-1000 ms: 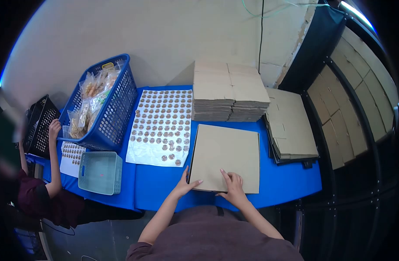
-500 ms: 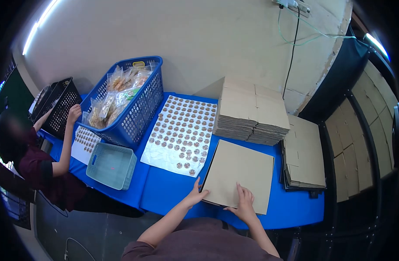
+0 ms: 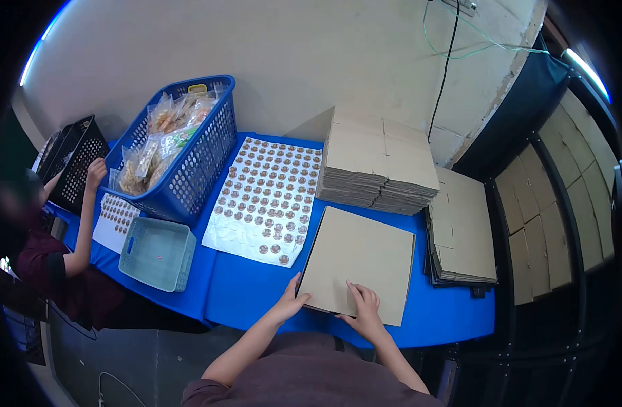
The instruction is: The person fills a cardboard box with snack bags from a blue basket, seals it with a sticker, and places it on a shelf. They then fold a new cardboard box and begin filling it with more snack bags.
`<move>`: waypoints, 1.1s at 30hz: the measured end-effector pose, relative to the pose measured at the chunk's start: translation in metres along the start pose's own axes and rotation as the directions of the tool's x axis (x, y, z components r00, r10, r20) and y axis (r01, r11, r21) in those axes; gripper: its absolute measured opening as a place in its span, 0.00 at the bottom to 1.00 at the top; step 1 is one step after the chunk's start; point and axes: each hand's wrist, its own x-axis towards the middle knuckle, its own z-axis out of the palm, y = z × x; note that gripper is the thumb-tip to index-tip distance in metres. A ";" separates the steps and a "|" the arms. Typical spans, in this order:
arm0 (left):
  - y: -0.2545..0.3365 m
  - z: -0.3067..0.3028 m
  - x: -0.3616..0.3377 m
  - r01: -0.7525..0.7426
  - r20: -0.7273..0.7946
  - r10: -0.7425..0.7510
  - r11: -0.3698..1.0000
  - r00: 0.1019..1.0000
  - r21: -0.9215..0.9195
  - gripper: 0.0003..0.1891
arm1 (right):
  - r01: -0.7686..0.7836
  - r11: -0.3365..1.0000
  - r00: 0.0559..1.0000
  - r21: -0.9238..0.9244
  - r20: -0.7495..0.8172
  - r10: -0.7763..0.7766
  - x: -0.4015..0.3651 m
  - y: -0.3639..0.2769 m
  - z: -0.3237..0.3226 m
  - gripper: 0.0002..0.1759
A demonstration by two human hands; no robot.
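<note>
Blue basket (image 3: 203, 159) holding packets (image 3: 151, 154), greenish tray (image 3: 155, 252), black crate (image 3: 80, 173), dark cable (image 3: 444, 74)

A carton (image 3: 365, 254) lies on the table (image 3: 239, 292) — sticker sheet (image 3: 265, 197) left, cardboard stack (image 3: 382, 152) behind.

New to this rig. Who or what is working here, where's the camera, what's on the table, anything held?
No machine: a person's bare hands, seen from a head-worn camera looking forward and down. The left hand touches the near-left corner of a flat cardboard box; the right hand is at its near edge. The box rests on a blue cloth; how firmly it's gripped isn't clear. Also there: stacked cardboard, a sheet of round stickers, a pale green tray and a blue basket of plastic bags, a co-worker's hand beside it.
</note>
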 end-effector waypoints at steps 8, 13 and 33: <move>-0.003 -0.004 -0.001 -0.062 0.039 0.061 0.997 0.997 0.036 0.39 | -0.035 0.997 0.999 0.075 -0.019 0.037 0.003 -0.006 -0.016 0.48; 0.048 0.006 -0.035 -0.185 0.072 0.171 0.923 0.983 0.339 0.36 | 0.063 0.995 0.998 0.077 0.026 -0.066 0.000 -0.005 -0.014 0.38; 0.047 -0.003 -0.038 -0.204 0.129 0.168 0.910 0.977 0.362 0.31 | 0.002 0.996 1.000 0.090 -0.002 -0.002 0.000 0.003 -0.001 0.32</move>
